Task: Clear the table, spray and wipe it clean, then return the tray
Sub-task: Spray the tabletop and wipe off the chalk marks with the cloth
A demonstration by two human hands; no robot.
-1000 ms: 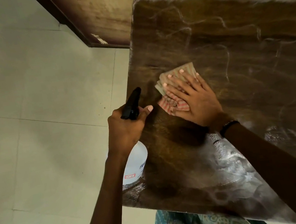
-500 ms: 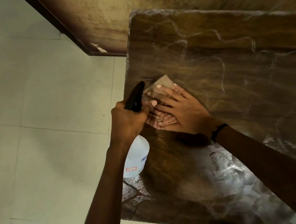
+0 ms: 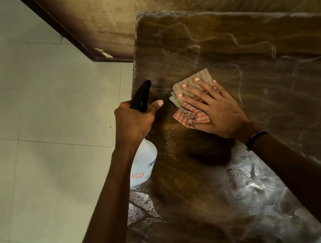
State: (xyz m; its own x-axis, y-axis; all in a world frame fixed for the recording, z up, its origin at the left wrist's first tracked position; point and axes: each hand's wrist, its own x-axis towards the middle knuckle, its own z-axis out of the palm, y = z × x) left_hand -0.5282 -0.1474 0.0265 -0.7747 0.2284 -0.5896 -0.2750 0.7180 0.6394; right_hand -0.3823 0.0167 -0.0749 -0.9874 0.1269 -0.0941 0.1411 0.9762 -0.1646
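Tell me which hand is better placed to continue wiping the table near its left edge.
The right hand: it lies flat on the cloth on the table. The left hand grips the spray bottle.

A home room, likely; pale floor tiles (image 3: 26,104), dark skirting (image 3: 71,41), wooden table (image 3: 228,51)

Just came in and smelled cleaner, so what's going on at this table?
A person is wiping the wooden table. The right hand lies flat on a folded checked cloth, pressing it against the tabletop near the left edge. The left hand grips a spray bottle by its black trigger head, holding it just off the table's edge. Wet streaks and smears show across the surface. No tray is in view.
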